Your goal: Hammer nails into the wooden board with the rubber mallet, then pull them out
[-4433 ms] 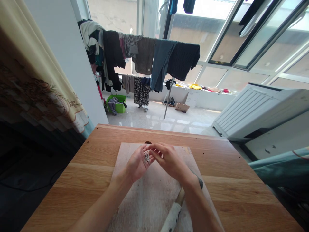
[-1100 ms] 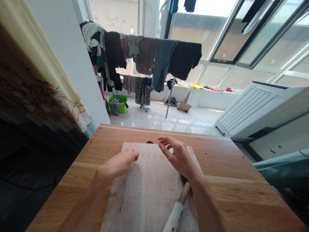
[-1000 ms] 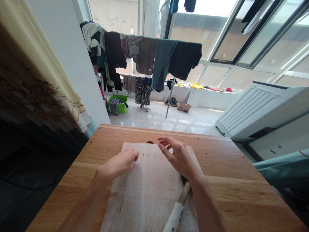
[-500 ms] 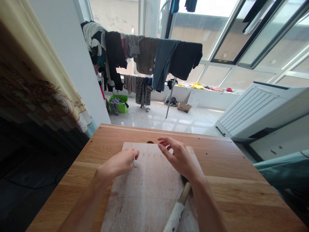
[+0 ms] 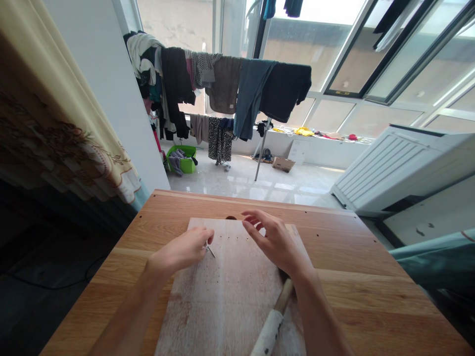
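My left hand (image 5: 191, 245) is closed above the left side of a pale wooden board (image 5: 226, 306). A few thin silvery nails (image 5: 212, 251) stick out below its fingers, one pointing down to the right. My right hand (image 5: 270, 238) hovers over the board's far right part, its fingers curved and apart with nothing visible between them. Under my right forearm lies a hammer (image 5: 284, 296). Its handle is wrapped in white near the bottom, and its dark head is mostly hidden by my wrist. Rows of small dark holes or marks dot the board.
The board rests on a wooden table (image 5: 356, 301) with a round hole (image 5: 230, 218) near its far edge. Beyond stand a rack of hanging clothes (image 5: 222, 84), a green basket (image 5: 187, 160) and a cardboard box (image 5: 283, 164). A curtain (image 5: 74, 118) hangs at left.
A nail at my left fingertips has shifted and now juts out farther, down to the right. Both hands stay almost in place; the hammer and board have not moved.
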Action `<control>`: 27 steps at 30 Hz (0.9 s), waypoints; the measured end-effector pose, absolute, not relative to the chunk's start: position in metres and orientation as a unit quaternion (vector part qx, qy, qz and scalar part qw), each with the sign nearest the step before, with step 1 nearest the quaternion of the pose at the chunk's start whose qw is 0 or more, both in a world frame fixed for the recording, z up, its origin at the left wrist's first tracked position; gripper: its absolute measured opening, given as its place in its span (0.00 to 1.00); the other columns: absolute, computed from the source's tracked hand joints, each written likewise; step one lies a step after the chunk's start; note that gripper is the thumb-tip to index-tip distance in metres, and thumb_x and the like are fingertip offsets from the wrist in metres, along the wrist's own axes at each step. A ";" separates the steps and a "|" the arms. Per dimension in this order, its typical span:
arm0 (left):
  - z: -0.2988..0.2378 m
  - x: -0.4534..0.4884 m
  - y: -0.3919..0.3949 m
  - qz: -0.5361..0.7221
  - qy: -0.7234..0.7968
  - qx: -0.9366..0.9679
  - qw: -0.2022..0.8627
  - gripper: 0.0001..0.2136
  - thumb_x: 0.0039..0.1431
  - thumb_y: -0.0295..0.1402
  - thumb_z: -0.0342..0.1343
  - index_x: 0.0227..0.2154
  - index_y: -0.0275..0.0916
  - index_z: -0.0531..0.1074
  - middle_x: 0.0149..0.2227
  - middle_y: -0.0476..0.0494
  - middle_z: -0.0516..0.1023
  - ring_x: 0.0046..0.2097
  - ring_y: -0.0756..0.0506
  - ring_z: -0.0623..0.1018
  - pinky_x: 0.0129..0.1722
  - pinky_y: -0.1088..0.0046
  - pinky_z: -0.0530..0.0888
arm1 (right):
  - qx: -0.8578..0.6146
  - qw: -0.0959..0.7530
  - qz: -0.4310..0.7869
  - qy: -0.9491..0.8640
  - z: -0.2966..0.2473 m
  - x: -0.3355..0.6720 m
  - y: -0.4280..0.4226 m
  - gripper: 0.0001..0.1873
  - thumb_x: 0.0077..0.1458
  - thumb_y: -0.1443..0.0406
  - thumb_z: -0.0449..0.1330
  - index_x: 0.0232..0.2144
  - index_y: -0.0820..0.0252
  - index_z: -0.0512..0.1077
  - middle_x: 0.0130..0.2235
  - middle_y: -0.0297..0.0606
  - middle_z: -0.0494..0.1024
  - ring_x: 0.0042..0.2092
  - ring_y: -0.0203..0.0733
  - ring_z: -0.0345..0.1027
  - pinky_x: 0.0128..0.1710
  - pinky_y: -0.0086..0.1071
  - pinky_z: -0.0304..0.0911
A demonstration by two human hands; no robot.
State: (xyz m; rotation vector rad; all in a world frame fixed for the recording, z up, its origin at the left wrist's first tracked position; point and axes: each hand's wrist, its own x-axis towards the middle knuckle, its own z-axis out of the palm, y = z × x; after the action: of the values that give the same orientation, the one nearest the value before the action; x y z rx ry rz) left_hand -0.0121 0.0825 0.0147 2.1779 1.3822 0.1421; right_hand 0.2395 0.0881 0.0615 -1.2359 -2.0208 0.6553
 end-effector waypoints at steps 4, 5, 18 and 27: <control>0.016 -0.013 0.084 0.054 0.523 0.805 0.274 0.11 0.56 0.22 0.46 0.36 0.41 0.70 0.36 0.44 0.75 0.38 0.42 0.73 0.36 0.68 0.64 | -0.475 0.334 0.254 -0.774 0.062 0.240 0.088 0.10 0.66 0.64 0.58 0.47 0.56 0.76 0.41 0.38 0.84 0.39 0.41 0.78 0.43 0.36 0.72; 0.017 -0.013 0.084 0.054 0.524 0.805 0.272 0.10 0.56 0.22 0.47 0.35 0.41 0.70 0.36 0.44 0.75 0.38 0.43 0.73 0.36 0.68 0.64 | -0.475 0.334 0.254 -0.773 0.062 0.240 0.088 0.10 0.66 0.64 0.58 0.47 0.56 0.76 0.41 0.38 0.83 0.39 0.41 0.78 0.43 0.36 0.71; 0.025 -0.010 0.081 0.039 0.511 0.820 0.256 0.07 0.58 0.24 0.47 0.34 0.41 0.69 0.34 0.47 0.75 0.37 0.45 0.73 0.34 0.70 0.64 | -0.475 0.328 0.259 -0.775 0.061 0.239 0.088 0.10 0.66 0.64 0.59 0.47 0.57 0.76 0.40 0.37 0.83 0.39 0.40 0.77 0.41 0.33 0.70; 0.021 -0.007 0.080 0.033 0.505 0.819 0.272 0.08 0.57 0.25 0.49 0.33 0.41 0.71 0.36 0.46 0.76 0.39 0.44 0.75 0.37 0.70 0.66 | -0.473 0.328 0.258 -0.776 0.062 0.240 0.087 0.10 0.66 0.64 0.59 0.47 0.57 0.76 0.41 0.37 0.84 0.40 0.40 0.77 0.43 0.33 0.70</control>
State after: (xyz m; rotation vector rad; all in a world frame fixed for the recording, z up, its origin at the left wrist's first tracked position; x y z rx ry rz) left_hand -0.0072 0.0797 0.0213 2.2040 1.3582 0.0889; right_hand 0.2398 0.0874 0.0616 -1.2375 -2.0312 0.6759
